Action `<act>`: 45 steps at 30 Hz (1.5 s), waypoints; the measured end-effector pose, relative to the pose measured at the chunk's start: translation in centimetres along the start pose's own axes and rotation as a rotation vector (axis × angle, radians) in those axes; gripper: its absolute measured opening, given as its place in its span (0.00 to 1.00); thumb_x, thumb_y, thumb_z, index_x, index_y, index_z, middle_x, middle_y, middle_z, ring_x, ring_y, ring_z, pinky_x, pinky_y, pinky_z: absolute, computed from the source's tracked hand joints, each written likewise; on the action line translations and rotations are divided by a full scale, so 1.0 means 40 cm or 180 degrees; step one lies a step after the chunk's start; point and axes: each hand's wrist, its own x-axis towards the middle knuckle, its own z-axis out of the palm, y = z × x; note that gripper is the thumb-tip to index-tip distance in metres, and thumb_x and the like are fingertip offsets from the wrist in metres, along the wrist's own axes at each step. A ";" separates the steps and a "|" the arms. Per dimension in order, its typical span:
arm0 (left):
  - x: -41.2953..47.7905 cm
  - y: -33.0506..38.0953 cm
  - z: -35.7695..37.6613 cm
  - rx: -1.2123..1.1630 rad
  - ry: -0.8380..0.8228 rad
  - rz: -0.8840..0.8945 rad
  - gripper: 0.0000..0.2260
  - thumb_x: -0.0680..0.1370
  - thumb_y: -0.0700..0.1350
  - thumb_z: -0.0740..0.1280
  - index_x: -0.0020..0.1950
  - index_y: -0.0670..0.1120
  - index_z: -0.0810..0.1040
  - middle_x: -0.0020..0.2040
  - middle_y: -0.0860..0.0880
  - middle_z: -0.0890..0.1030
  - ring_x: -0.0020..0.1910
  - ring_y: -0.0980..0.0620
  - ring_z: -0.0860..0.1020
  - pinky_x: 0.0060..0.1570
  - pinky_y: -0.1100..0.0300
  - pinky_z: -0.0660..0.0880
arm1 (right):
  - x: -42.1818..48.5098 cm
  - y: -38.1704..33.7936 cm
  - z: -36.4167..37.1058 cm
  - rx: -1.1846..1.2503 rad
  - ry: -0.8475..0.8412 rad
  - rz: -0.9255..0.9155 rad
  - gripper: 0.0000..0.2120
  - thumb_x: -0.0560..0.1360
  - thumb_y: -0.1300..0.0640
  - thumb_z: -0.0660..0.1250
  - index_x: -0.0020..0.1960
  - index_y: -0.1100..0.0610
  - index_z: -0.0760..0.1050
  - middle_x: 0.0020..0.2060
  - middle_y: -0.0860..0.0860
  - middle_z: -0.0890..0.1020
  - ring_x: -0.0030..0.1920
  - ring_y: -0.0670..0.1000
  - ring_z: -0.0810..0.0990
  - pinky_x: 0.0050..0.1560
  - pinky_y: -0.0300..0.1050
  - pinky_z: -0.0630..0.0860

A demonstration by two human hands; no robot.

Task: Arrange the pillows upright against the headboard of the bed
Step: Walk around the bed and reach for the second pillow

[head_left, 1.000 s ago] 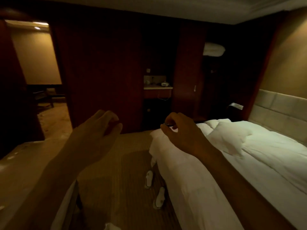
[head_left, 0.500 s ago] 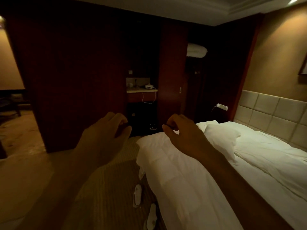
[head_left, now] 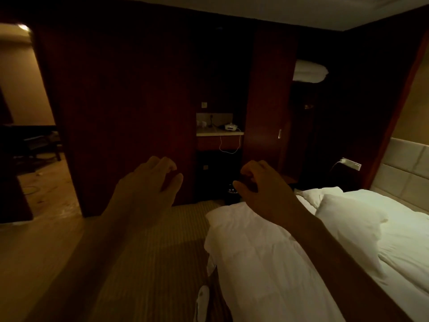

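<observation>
Dark red wood panelling (head_left: 139,112) filled the far side of the dim room, and the bed (head_left: 267,263), under a white duvet, ran along the right with its padded headboard (head_left: 404,168) at the far right edge. One white pillow (head_left: 348,228) lay slumped on the duvet, near the headboard but not propped against it. A second pillow (head_left: 318,196) showed just beyond it, and how it lay was hard to read. Neither stood upright, so the arranging looked not yet begun; this seemed the approach along the near side of the bed. The left hand (head_left: 148,189) hung over the carpet and the right hand (head_left: 262,189) over the near corner of the bed, both raised, fingers loosely curled, grasping nothing and touching nothing. The next move would call for a reach to the right across the duvet, taking the nearer pillow by its edges and standing it on its long side flat against the headboard. A pale slipper (head_left: 202,298) lay on the floor beside the bed.
</observation>
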 end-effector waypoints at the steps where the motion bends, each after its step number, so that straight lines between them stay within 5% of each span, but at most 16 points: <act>1: 0.028 -0.013 0.017 0.0005 0.0002 0.0004 0.15 0.80 0.60 0.54 0.61 0.55 0.72 0.53 0.58 0.73 0.47 0.59 0.74 0.49 0.51 0.77 | 0.030 0.013 0.017 0.0021 -0.0011 -0.0014 0.16 0.78 0.44 0.65 0.61 0.50 0.71 0.56 0.47 0.73 0.55 0.49 0.75 0.53 0.50 0.78; 16: 0.546 -0.357 0.278 0.0111 0.0014 0.0107 0.16 0.82 0.58 0.56 0.65 0.53 0.71 0.60 0.56 0.74 0.54 0.56 0.75 0.51 0.55 0.73 | 0.606 0.111 0.343 0.0103 0.0149 -0.0170 0.14 0.78 0.45 0.66 0.59 0.52 0.74 0.52 0.47 0.75 0.52 0.48 0.76 0.51 0.52 0.78; 25: 0.836 -0.522 0.416 0.0049 0.0001 0.0170 0.16 0.81 0.59 0.56 0.64 0.54 0.72 0.57 0.56 0.74 0.52 0.56 0.76 0.53 0.48 0.77 | 0.911 0.196 0.483 0.0103 0.0165 -0.0094 0.13 0.77 0.44 0.66 0.58 0.50 0.74 0.52 0.46 0.74 0.51 0.48 0.77 0.50 0.52 0.79; 45: 1.521 -0.608 0.901 -0.0102 -0.0139 0.0263 0.14 0.82 0.58 0.57 0.63 0.55 0.72 0.57 0.58 0.74 0.54 0.57 0.75 0.53 0.52 0.76 | 1.534 0.690 0.697 0.0145 0.0107 0.0235 0.11 0.77 0.45 0.67 0.57 0.47 0.73 0.53 0.44 0.74 0.51 0.46 0.77 0.52 0.50 0.79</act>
